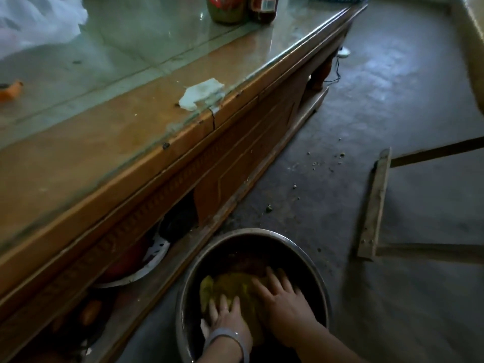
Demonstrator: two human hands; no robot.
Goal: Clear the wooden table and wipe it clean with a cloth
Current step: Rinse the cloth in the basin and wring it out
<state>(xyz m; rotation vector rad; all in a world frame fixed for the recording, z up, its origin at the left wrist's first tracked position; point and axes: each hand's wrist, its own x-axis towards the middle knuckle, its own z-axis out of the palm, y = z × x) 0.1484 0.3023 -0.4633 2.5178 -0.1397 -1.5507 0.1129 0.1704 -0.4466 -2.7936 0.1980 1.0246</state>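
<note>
A yellow-green cloth (230, 285) lies in dark water inside a metal basin (309, 263) on the floor, beside the long wooden table (110, 153). My left hand (226, 314), with a pale bangle on the wrist, presses flat on the cloth's near side. My right hand (281, 294) lies spread on the cloth's right side, fingers straight. A crumpled white tissue (201, 94) sits near the table's front edge. Two jars (242, 7) stand at the table's far end, a white plastic bag (34, 22) at the far left, and a small orange thing (10, 90) at the left edge.
Under the table sit a white plate (146, 263) and dark items on a low shelf. Crumbs are scattered on the grey concrete floor (392, 113). A wooden frame (374, 203) lies on the floor to the right. A cable and white plug (343, 52) lie by the table leg.
</note>
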